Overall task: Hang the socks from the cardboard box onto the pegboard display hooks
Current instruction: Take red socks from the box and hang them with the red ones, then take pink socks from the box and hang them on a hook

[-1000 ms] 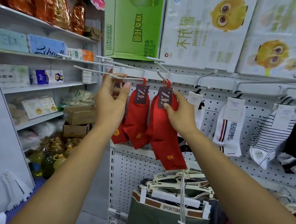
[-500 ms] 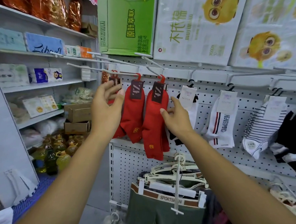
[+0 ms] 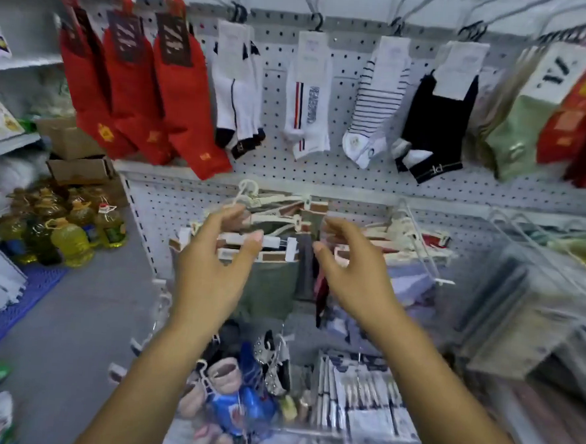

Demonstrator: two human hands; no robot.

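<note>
Three pairs of red socks [image 3: 186, 91] with dark labels hang from hooks at the top left of the white pegboard [image 3: 348, 77]. White, striped and black socks [image 3: 378, 100] hang on hooks to their right. My left hand [image 3: 217, 261] and my right hand [image 3: 354, 270] are well below the socks, both with fingers spread and nothing in them, in front of a lower row of hangers. The cardboard box that holds the socks is not identifiable in view.
Shorts on white clip hangers [image 3: 266, 244] hang just behind my hands. Oil bottles [image 3: 68, 228] and brown boxes [image 3: 78, 171] stand on the floor at left. Packaged goods [image 3: 360, 390] fill wire racks below; green and red sock packs [image 3: 545, 113] hang at the far right.
Both hands let go of the red socks and dropped down from the hooks. The view tilted downward, so the upper shelves and boxes left the frame.
</note>
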